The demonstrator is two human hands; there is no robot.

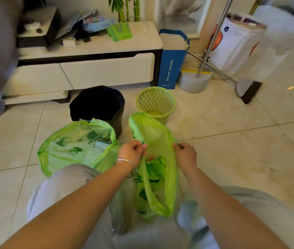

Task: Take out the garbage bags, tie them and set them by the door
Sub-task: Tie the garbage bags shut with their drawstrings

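A translucent green garbage bag hangs open between my knees, with scraps inside it. My left hand pinches its left rim, and my right hand pinches its right rim, so the mouth is stretched between them. A second green garbage bag stands open on the floor to the left, holding trash and a small blue box. Behind them sit a black bin and an empty green mesh basket, both on the tiled floor.
A white low cabinet with clutter on top runs along the back. A blue paper bag, a round stand base with a metal pole, a broom head and a white printed bag stand at the right.
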